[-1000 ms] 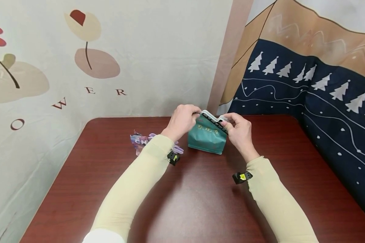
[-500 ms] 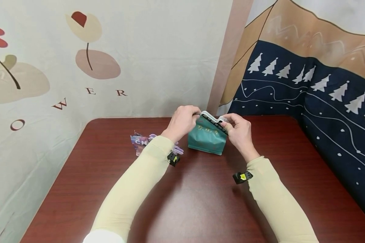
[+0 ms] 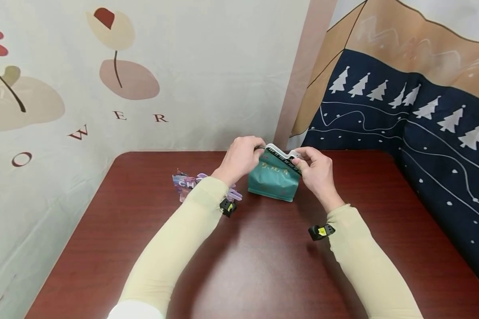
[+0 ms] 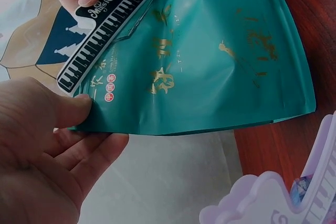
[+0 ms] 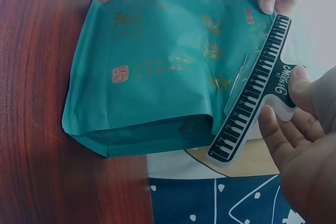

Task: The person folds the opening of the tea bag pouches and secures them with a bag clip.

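Observation:
A teal pouch [image 3: 273,180] with gold lettering stands on the table, its top edge slanting down to the right. My left hand [image 3: 241,159] pinches the pouch's top corner between thumb and fingers, plainest in the left wrist view. With the thumb and fingers of my right hand [image 3: 317,175], I grip the handle of a bag clip [image 5: 252,87] marked with black-and-white piano keys and the word "Music". The clip's long bar lies along the pouch's top edge. Whether its far jaw sits behind the pouch is hidden.
Left of the pouch, partly behind my left forearm, lies a small purple-blue packet [image 3: 183,184] with a lilac clip [image 3: 234,195] on it. A printed cloth wall [image 3: 207,88] rises behind the table [image 3: 263,266]; a dark blue tree-patterned cloth [image 3: 363,119] stands at the right.
The head view has shifted slightly. Both hands keep their holds on the pouch corner and the bag clip, and the clip stays along the pouch's top.

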Motion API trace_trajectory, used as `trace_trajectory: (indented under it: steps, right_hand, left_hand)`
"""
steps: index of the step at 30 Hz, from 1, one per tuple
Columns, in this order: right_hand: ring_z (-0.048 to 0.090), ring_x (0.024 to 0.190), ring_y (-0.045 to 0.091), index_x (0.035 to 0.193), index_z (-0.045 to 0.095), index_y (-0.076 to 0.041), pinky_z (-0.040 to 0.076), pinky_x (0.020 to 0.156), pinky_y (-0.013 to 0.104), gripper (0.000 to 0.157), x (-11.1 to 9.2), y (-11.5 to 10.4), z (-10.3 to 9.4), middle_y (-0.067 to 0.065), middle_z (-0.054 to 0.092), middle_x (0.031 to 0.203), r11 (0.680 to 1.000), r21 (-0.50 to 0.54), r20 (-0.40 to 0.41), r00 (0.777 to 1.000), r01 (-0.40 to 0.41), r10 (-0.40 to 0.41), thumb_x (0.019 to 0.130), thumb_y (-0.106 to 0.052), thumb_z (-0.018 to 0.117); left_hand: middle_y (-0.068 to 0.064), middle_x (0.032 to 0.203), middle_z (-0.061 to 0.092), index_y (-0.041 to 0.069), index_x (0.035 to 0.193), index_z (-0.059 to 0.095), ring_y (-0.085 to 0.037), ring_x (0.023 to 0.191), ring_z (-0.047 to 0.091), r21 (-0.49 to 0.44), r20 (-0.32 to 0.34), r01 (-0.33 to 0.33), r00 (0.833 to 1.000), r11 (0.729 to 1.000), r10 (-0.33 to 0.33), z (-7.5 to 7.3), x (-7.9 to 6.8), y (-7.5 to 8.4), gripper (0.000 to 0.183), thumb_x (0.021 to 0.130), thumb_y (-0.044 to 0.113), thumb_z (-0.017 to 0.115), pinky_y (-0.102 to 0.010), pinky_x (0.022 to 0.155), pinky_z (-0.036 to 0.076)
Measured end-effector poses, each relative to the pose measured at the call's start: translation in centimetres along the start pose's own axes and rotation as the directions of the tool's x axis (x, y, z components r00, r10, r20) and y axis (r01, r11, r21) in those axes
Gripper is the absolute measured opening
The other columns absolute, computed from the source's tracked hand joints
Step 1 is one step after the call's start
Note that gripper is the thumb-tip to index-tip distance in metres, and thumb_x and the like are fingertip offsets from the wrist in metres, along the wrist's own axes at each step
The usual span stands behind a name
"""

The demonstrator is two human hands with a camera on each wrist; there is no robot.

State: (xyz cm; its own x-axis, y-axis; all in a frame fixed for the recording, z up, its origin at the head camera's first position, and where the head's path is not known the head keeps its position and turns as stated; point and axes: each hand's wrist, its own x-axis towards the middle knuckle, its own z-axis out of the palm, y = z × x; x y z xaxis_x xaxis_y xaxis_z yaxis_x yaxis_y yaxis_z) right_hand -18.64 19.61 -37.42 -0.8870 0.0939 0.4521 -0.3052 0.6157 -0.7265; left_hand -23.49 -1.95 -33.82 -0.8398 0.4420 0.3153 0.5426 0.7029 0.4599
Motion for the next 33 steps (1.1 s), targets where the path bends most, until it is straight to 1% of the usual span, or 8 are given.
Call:
trace_trajectory:
  steps: [6,13,20,23,26,29,30,33]
  right_hand:
    - [0.067,0.085,0.03,0.117,0.073,0.0,0.043,0.07,0.008,0.023,-0.2,0.2,-0.6,0.019,0.073,0.103,1.0,0.009,0.033,0.999,-0.012,0.012,0.094,-0.002,0.074]
    - [0.066,0.085,0.03,0.119,0.072,0.001,0.044,0.07,0.006,0.024,-0.6,0.6,-1.2,0.02,0.071,0.104,1.0,0.025,0.075,0.997,-0.007,0.005,0.095,-0.002,0.072]
    - [0.069,0.083,0.031,0.12,0.072,0.0,0.044,0.069,0.006,0.026,-0.6,0.7,-1.6,0.019,0.071,0.105,0.999,0.009,0.109,0.993,0.051,-0.051,0.094,-0.002,0.073]
    - [0.069,0.084,0.032,0.124,0.071,-0.001,0.049,0.072,0.015,0.029,-0.6,0.4,-1.9,0.019,0.071,0.109,0.997,-0.019,0.14,0.988,0.074,-0.07,0.095,-0.001,0.072]
    - [0.068,0.088,0.033,0.13,0.068,-0.002,0.056,0.078,0.033,0.036,-0.7,0.2,-2.3,0.02,0.07,0.115,0.994,-0.056,0.169,0.982,0.097,-0.087,0.095,0.001,0.071]
    - [0.068,0.093,0.034,0.135,0.065,-0.003,0.057,0.081,0.047,0.042,-0.9,0.3,-2.6,0.02,0.069,0.12,0.987,-0.095,0.188,0.976,0.127,-0.107,0.094,0.002,0.07]
    - [0.067,0.093,0.034,0.137,0.064,-0.003,0.057,0.081,0.049,0.043,-1.0,0.4,-2.7,0.019,0.069,0.121,0.984,-0.109,0.189,0.975,0.14,-0.117,0.095,0.001,0.07]
    - [0.067,0.093,0.033,0.138,0.062,-0.002,0.057,0.079,0.049,0.044,-1.5,0.6,-3.0,0.018,0.068,0.122,0.975,-0.145,0.186,0.972,0.17,-0.142,0.095,-0.001,0.07]
  left_hand:
    - [-0.007,0.113,0.074,0.009,0.115,0.077,-0.022,0.098,0.068,-0.016,0.015,-0.008,1.0,1.0,0.008,0.1,-0.1,0.3,0.018,0.101,0.012,0.065,-0.036,0.087,0.055]
    - [-0.009,0.118,0.07,0.007,0.123,0.073,-0.027,0.108,0.067,-0.013,0.048,-0.011,0.999,1.0,0.012,0.2,-0.5,0.6,0.024,0.102,0.013,0.064,-0.039,0.095,0.053]
    - [-0.009,0.125,0.067,0.006,0.13,0.069,-0.027,0.115,0.064,-0.011,0.053,-0.023,0.998,1.0,0.024,-0.3,-1.3,0.9,0.03,0.102,0.015,0.064,-0.04,0.1,0.051]
    - [-0.01,0.133,0.064,0.005,0.136,0.064,-0.027,0.121,0.062,-0.002,0.054,-0.024,0.998,1.0,0.024,-0.8,-1.7,0.8,0.036,0.102,0.016,0.063,-0.041,0.104,0.05]
    - [-0.012,0.139,0.061,0.003,0.142,0.059,-0.027,0.125,0.06,0.007,0.05,-0.035,0.998,0.999,0.034,-1.3,-2.2,0.7,0.043,0.101,0.016,0.064,-0.041,0.107,0.049]
    - [-0.013,0.141,0.059,0.002,0.144,0.057,-0.027,0.127,0.059,0.022,0.036,-0.061,0.998,0.998,0.06,-1.6,-2.8,0.5,0.046,0.101,0.016,0.064,-0.04,0.109,0.047]
    - [-0.013,0.141,0.059,0.001,0.144,0.056,-0.027,0.128,0.058,0.031,0.031,-0.071,0.997,0.997,0.07,-1.7,-3.0,0.4,0.047,0.1,0.016,0.065,-0.04,0.11,0.047]
    - [-0.013,0.141,0.059,0.001,0.144,0.057,-0.027,0.131,0.056,0.064,0.018,-0.097,0.995,0.993,0.096,-2.0,-3.6,0.0,0.048,0.099,0.016,0.065,-0.039,0.112,0.045]
